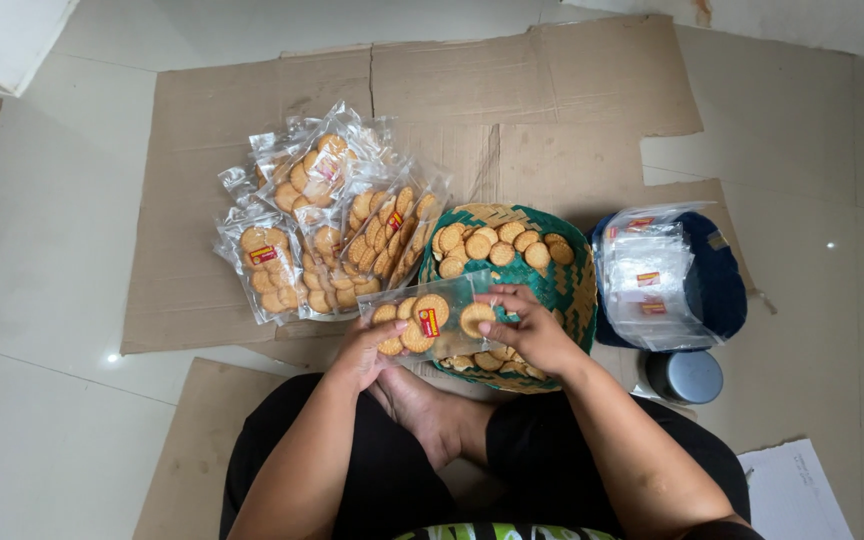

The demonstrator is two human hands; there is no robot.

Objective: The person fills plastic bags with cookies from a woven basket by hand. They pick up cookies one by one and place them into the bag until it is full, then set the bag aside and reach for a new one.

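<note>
The heap of sealed clear plastic biscuit packets [327, 225] lies at the left on the flattened brown cardboard sheet [552, 90]; roughly seven packets can be counted, though overlaps make the number uncertain. The left hand [364, 352] is clamped on the lower left corner of the clear plastic pouch with a red label [430, 320], held above the lap at the basket's near rim. About five round biscuits show inside. Risk: the pouch could tilt and spill its contents. The right hand [532, 328] pinches one round golden biscuit [475, 317] at the pouch mouth; excess pressure may crack it. One green woven basket [567, 285] holds about a dozen visible loose biscuits. One stack of empty pouches [652, 280] follows, then one grey round tin [690, 376].
</note>
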